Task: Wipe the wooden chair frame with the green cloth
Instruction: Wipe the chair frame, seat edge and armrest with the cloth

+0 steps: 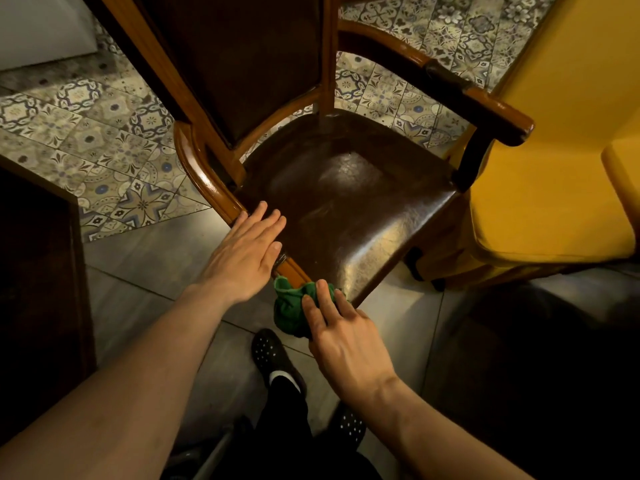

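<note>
1. Two risks stand out, and both start at the near corner of the chair seat. The green cloth (290, 310) is bunched into a loose wad, so I judge that only a small patch of it meets the wood; a stroke from here could skip parts of the rail and leave dust behind.
2. The cloth hangs partly off the seat's front edge, pinned more than gripped. If the pressing fingers lift or slide too fast, it could drop to the floor near the dark slipper (273, 355).
3. The wooden chair frame (199, 168) looks glossy. A hand pushing hard along such a finish may slip off the rail, and the chair could shift toward the yellow armchair (554, 168) just beside its right arm.
4. The right hand (346, 337) is mostly open, fingers extended and slightly spread. Its fingertips press on top of the cloth at the near corner of the seat frame; the thumb is out of sight, so I cannot tell whether it pinches the cloth from below.
5. The left hand (244, 254) is flat and open, fingers together, holding nothing. It lies over the left side rail of the seat, fingertips reaching onto the dark leather seat (346, 202), apparently steadying the chair.
6. The cloth sits between the two hands, touching the orange-brown rail at the seat's front left corner, just beside the left thumb.
</note>
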